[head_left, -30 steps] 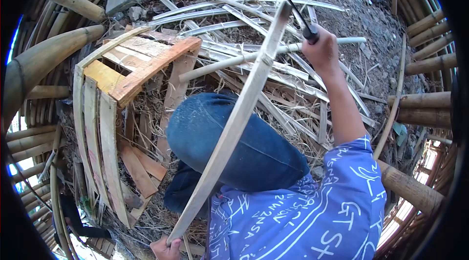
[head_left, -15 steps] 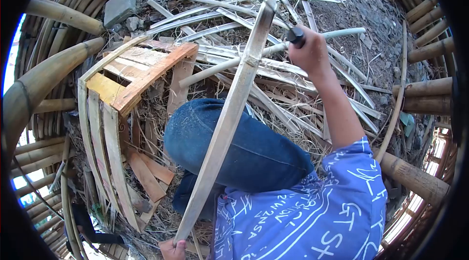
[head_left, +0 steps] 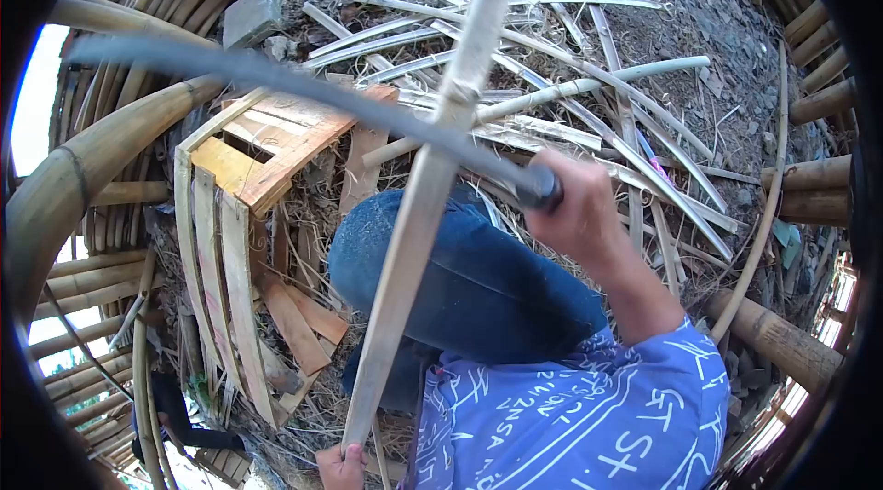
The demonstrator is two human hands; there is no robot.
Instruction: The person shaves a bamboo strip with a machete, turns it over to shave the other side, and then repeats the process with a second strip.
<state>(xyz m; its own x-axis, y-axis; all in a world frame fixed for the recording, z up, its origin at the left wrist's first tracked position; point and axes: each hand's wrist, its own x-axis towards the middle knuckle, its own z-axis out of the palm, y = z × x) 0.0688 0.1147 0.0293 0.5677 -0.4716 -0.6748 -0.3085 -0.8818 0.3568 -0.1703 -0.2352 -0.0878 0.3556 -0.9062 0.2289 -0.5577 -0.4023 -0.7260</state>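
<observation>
A long split bamboo piece [head_left: 395, 297] runs slantwise across my raised knee, a node showing in its upper part. Down at its near end, my left hand [head_left: 340, 468] is closed round it. My right hand [head_left: 581, 214] grips the dark handle of a machete [head_left: 322, 94]. The blade, smeared by motion, stretches leftward and passes in front of the bamboo piece in this view. Beneath them is my leg in blue jeans [head_left: 460, 260].
Left of my knee stands a wooden crate [head_left: 303, 151] with offcuts beside it. Many bamboo strips [head_left: 561, 136] lie crisscrossed on shavings ahead. A concrete block [head_left: 252, 15] sits at the back left. Bamboo poles [head_left: 101, 154] line both sides. A person [head_left: 179, 416] is partly visible at lower left.
The machete has swung from near the bamboo piece's far end to lie across it, blade pointing left. My right hand has moved down and slightly left. The whole view has shifted slightly.
</observation>
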